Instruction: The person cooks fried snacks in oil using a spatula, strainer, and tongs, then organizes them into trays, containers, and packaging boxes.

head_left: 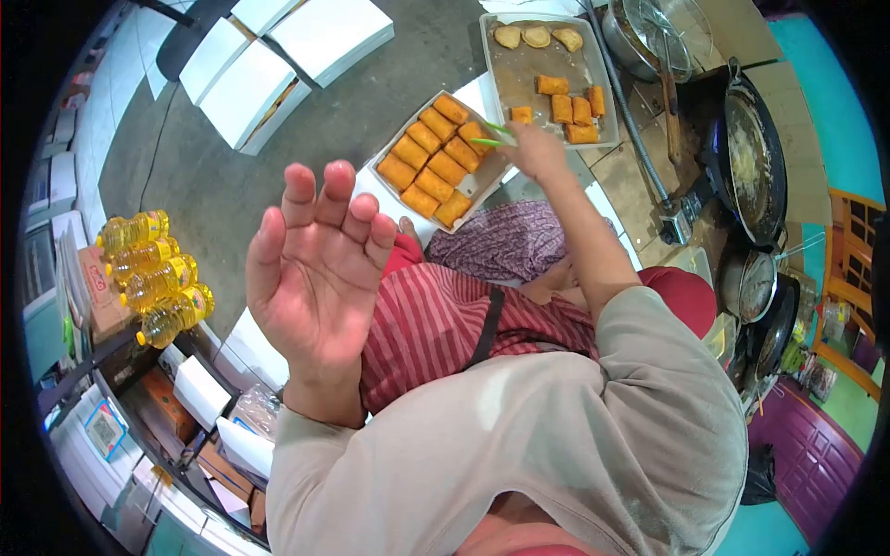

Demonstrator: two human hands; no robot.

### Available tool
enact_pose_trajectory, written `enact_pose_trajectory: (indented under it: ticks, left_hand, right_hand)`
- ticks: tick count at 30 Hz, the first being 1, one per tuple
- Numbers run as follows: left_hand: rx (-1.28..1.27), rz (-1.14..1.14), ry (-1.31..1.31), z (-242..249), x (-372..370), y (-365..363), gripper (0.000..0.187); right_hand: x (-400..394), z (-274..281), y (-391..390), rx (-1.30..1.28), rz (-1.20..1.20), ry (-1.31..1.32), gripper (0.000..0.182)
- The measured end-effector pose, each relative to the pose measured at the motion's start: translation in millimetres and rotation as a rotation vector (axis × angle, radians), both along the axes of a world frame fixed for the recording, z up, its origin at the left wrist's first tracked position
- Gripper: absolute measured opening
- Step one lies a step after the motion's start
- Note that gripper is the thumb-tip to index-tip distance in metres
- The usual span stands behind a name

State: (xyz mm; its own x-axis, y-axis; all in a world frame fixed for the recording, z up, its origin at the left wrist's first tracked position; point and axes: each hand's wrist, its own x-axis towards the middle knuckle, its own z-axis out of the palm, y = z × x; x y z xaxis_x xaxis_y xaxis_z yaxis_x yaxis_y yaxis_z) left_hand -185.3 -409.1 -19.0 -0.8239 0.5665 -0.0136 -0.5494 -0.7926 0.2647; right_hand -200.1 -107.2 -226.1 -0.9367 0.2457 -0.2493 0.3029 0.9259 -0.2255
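My left hand (318, 273) is raised palm up at the left, its fingers loosely apart with nothing in them. My right hand (540, 153) reaches forward and is closed around green tongs (496, 136); their two prongs point left over the edge of a white box (382, 176). Rows of golden fried rolls (424, 136) lie in that box, and no roll shows between the prongs. Beside the right hand, a plastic tray (515, 60) lined with brown paper holds several more fried rolls (562, 108) and 3 pale half-moon pastries (536, 37).
A black wok (753, 167) of oil stands on a stove at the right, near a metal pot (640, 42) with a strainer. White boxes (243, 79) are stacked at the upper left. Several yellow oil bottles (158, 264) stand at the left above a crowded shelf (176, 408).
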Motion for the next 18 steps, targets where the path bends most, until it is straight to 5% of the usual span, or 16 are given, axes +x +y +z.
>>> enact_pose_trajectory:
  ticks: [4, 10, 18]
  left_hand:
    - [0.043, 0.024, -0.001, -5, 1, -3, 0.038]
    - [0.042, 0.018, 0.004, -4, 3, -1, 0.037]
    - [0.076, -0.006, 0.045, -4, 1, 2, 0.036]
  right_hand:
    - [4, 8, 20, 0.204, 0.382, 0.017, 0.016]
    - [-29, -17, 21, 0.394, 0.616, -0.073, 0.011]
    - [-22, 7, 22, 0.362, 0.442, -0.121, 0.015]
